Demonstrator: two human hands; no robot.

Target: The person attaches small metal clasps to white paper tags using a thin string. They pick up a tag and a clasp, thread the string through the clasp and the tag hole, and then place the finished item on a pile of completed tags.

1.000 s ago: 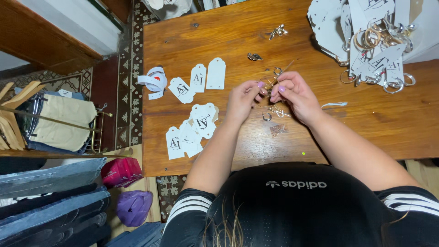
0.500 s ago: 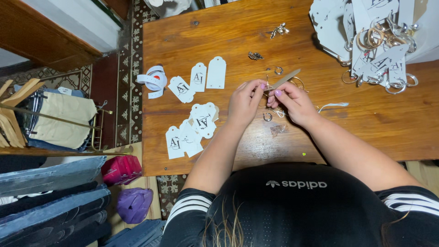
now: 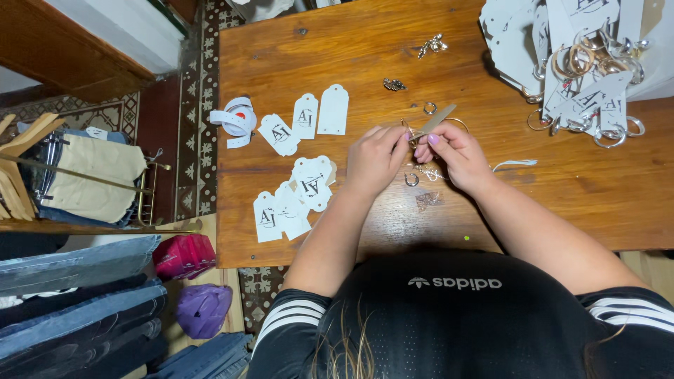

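My left hand [image 3: 374, 158] and my right hand [image 3: 449, 154] meet over the middle of the wooden table [image 3: 365, 231]. Their fingertips pinch a gold hoop earring [image 3: 408, 130] together with a small white card tag [image 3: 439, 118] that sticks up to the right. I cannot tell exactly which fingers hold which piece. A loose metal ring [image 3: 411, 180] lies just under my hands. White shaped tags [image 3: 303, 116] lie to the left in two groups.
A roll of white tape [image 3: 236, 117] sits at the table's left edge. A heap of tagged hoop earrings [image 3: 586, 63] fills the far right corner. Small metal pieces [image 3: 432, 45] lie at the back. Folded jeans [image 3: 77, 281], hangers and pouches are on the left, beside the table.
Both hands stayed together at the same spot. The white tag now shows tilted up between the fingers, where a second ago only the earring pieces were seen.
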